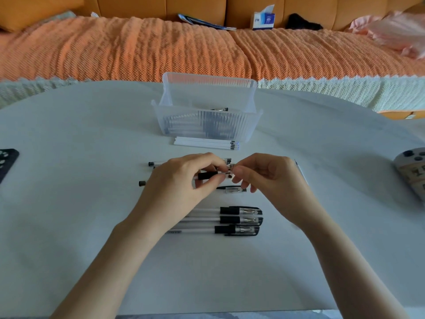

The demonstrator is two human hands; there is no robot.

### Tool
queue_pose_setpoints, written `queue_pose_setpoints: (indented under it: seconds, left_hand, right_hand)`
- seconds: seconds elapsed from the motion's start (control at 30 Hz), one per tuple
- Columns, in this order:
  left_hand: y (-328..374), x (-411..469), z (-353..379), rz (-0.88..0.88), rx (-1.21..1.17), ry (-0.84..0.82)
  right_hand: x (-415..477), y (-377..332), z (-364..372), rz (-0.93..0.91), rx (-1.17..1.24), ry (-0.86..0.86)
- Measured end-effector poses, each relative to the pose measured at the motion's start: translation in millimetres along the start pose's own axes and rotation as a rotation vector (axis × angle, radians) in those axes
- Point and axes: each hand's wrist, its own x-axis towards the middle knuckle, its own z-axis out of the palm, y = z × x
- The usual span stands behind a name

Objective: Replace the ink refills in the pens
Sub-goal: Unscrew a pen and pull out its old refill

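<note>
**Desk:** Where are the hands?

**Operator:** On my screen both are over the middle of the table (69, 203). The left hand (181, 183) has its fingers curled round a pen (208, 175). It grips the pen by the black sleeve, with the barrel level and the tip to the right. The right hand (269, 178) pinches that pen's tip end between thumb and forefinger, the other fingers loosely bent.

**Desk:** Is the tip on or off?

**Operator:** I can't tell; the fingertips cover the joint.

**Desk:** What's around them?

**Operator:** Just on the near side of the fingertips a clear cap (232, 189) lies alone. Just beyond the hands lies a second pen (158, 162). Nearer to me, three capped pens (239, 220) lie side by side, caps to the right. Farther off, a bundle of white refills (202, 143) lies against the front of a clear ribbed box (207, 125). There are dark things inside it that I can't make out.

**Desk:** And the edges?

**Operator:** A remote (411, 171) is at the right edge and a dark flat thing (7, 162) at the left. Behind the table is a couch under an orange blanket (138, 49), with a tissue box (264, 19) at the back.
</note>
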Motion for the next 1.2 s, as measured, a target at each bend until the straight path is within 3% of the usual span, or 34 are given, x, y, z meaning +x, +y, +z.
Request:
queue_pose_setpoints:
  seconds: [0.37, 0.77, 1.2]
  left_hand:
    - [2.5, -1.1, 3.5, -0.025, 0.053, -0.012]
    - [1.4, 2.8, 5.7, -0.123, -0.099, -0.059]
    - [4.0, 3.8, 2.1, -0.163, -0.246, -0.091]
  right_hand:
    - [-1.7, -1.4, 1.9, -0.017, -0.133, -0.034]
    - [-3.3, -1.1, -0.2, -0.23, -0.331, 0.056]
    - [-2.0, 4.7, 1.2, -0.345, -0.368, 0.081]
